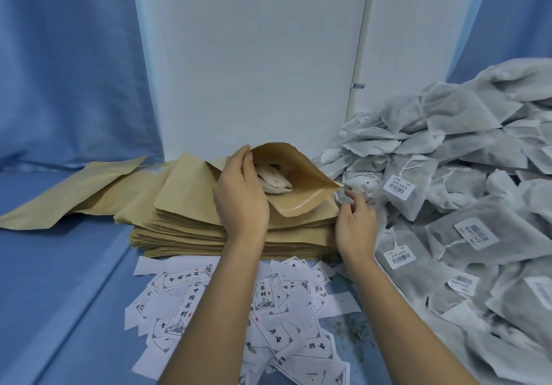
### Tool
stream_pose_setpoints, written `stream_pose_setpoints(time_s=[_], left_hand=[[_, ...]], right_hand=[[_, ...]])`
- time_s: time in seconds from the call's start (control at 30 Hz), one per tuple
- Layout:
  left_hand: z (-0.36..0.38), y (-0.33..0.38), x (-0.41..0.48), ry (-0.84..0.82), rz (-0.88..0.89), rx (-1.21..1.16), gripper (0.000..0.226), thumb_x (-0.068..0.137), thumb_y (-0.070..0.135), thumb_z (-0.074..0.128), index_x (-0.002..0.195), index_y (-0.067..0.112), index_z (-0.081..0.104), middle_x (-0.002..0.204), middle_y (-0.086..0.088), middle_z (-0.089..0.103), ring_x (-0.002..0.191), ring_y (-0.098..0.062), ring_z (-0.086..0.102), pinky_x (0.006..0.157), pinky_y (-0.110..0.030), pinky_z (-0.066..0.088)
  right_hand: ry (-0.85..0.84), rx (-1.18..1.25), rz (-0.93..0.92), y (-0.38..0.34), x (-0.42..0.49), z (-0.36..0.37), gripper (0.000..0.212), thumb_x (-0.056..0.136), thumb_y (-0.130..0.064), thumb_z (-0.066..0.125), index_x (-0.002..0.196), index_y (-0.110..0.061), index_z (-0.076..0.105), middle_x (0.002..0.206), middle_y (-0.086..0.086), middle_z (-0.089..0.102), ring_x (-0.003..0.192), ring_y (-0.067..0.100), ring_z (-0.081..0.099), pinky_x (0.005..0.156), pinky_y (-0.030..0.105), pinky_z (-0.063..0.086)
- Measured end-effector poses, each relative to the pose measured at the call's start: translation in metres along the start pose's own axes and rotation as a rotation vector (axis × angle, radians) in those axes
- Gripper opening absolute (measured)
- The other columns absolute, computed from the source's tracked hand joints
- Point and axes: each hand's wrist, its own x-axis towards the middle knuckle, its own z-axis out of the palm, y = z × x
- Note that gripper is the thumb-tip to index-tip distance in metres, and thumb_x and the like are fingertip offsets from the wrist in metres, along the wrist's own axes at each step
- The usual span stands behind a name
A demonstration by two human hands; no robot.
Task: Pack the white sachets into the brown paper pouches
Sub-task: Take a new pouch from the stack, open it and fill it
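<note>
Your left hand (pixel 241 196) grips the open brown paper pouch (pixel 298 163) atop the flat brown pouch stack (pixel 194 235) | your right hand (pixel 356 223) released, empty, beside that stack.

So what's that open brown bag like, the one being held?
The brown paper pouch is plain tan paper with a rounded lip. It lies on the stack of flat pouches, mouth gaping open. The left hand holds its upper edge up. Inside sit white sachets.

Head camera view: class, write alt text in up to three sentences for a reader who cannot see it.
The left hand holds open a brown paper pouch with a white sachet inside, atop a stack of pouches. The open right hand is beside the sachet pile.
</note>
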Motion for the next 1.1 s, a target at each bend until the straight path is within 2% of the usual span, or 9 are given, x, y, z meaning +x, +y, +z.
stream_pose_setpoints(time_s=[0.2, 0.43, 0.57, 0.63, 0.73, 0.83, 0.93, 1.03, 1.1], left_hand=[[0.001, -0.002, 0.001, 0.005, -0.036, -0.014, 0.029, 0.100, 0.020, 0.045, 0.119, 0.013, 0.065, 0.118, 0.000, 0.067, 0.111, -0.013, 0.057, 0.079, -0.003, 0.031], [-0.002, -0.001, 0.006, -0.002, -0.017, 0.010, 0.030, 0.100, 0.021, 0.044, 0.120, 0.013, 0.065, 0.118, 0.000, 0.067, 0.111, -0.014, 0.058, 0.081, -0.008, 0.034], [-0.004, 0.001, 0.015, 0.014, -0.015, -0.001, 0.030, 0.100, 0.018, 0.044, 0.119, 0.010, 0.065, 0.119, -0.002, 0.066, 0.109, -0.012, 0.057, 0.080, -0.001, 0.031], [-0.007, 0.004, 0.022, 0.054, -0.015, -0.025, 0.029, 0.100, 0.017, 0.044, 0.118, 0.010, 0.066, 0.117, -0.002, 0.067, 0.105, -0.008, 0.057, 0.077, 0.003, 0.032], [-0.012, 0.007, 0.028, 0.124, -0.031, -0.064, 0.030, 0.100, 0.019, 0.043, 0.120, 0.012, 0.065, 0.119, -0.001, 0.066, 0.111, -0.012, 0.057, 0.082, 0.000, 0.034], [-0.016, 0.005, 0.030, 0.157, -0.039, -0.076, 0.030, 0.100, 0.019, 0.044, 0.121, 0.012, 0.064, 0.121, -0.001, 0.065, 0.112, -0.011, 0.056, 0.075, 0.009, 0.029], [-0.019, 0.003, 0.029, 0.168, -0.043, -0.087, 0.030, 0.100, 0.018, 0.045, 0.121, 0.012, 0.064, 0.121, -0.001, 0.065, 0.113, -0.011, 0.056, 0.074, 0.011, 0.027], [-0.020, 0.003, 0.030, 0.182, -0.046, -0.098, 0.029, 0.100, 0.018, 0.044, 0.121, 0.012, 0.064, 0.121, -0.001, 0.065, 0.112, -0.011, 0.056, 0.077, 0.008, 0.030], [-0.020, 0.004, 0.031, 0.192, -0.046, -0.111, 0.029, 0.100, 0.019, 0.045, 0.121, 0.012, 0.064, 0.120, -0.001, 0.065, 0.113, -0.011, 0.057, 0.084, 0.000, 0.035]], right_hand=[[-0.058, -0.018, 0.019, 0.004, 0.009, -0.001, 0.045, 0.095, -0.012, 0.035, 0.137, -0.014, 0.049, 0.127, 0.023, 0.055, 0.121, 0.032, 0.045, 0.104, 0.034, 0.030], [0.015, 0.129, 0.052, -0.002, 0.014, -0.003, 0.039, 0.097, -0.010, 0.035, 0.130, -0.008, 0.056, 0.132, 0.013, 0.057, 0.124, 0.025, 0.047, 0.099, 0.027, 0.032], [0.068, 0.345, -0.080, -0.019, 0.001, -0.007, 0.030, 0.094, -0.014, 0.044, 0.104, -0.024, 0.071, 0.110, -0.006, 0.070, 0.098, 0.002, 0.058, 0.083, 0.007, 0.039], [0.012, 0.509, -0.142, -0.027, -0.006, -0.007, 0.029, 0.092, -0.011, 0.049, 0.092, -0.029, 0.073, 0.094, -0.013, 0.072, 0.090, 0.003, 0.064, 0.082, 0.016, 0.048], [-0.071, 0.617, -0.179, -0.031, -0.016, -0.005, 0.031, 0.092, -0.004, 0.050, 0.083, -0.022, 0.073, 0.066, -0.009, 0.068, 0.062, 0.012, 0.060, 0.061, 0.022, 0.049], [-0.092, 0.485, -0.101, -0.028, -0.022, 0.001, 0.022, 0.092, -0.013, 0.049, 0.080, -0.019, 0.067, 0.049, -0.001, 0.058, 0.048, 0.017, 0.053, 0.053, 0.029, 0.044], [0.014, 0.195, -0.114, -0.019, -0.024, 0.006, 0.020, 0.093, -0.028, 0.048, 0.100, -0.023, 0.066, 0.052, -0.005, 0.056, 0.059, 0.018, 0.054, 0.059, 0.033, 0.043], [0.022, -0.128, -0.176, -0.016, -0.024, 0.006, 0.036, 0.094, -0.043, 0.044, 0.126, -0.030, 0.054, 0.076, -0.005, 0.062, 0.078, 0.021, 0.059, 0.064, 0.033, 0.040], [-0.031, -0.359, -0.249, -0.015, -0.021, 0.006, 0.042, 0.092, -0.052, 0.045, 0.127, -0.029, 0.053, 0.103, 0.002, 0.058, 0.100, 0.025, 0.056, 0.072, 0.034, 0.043]])
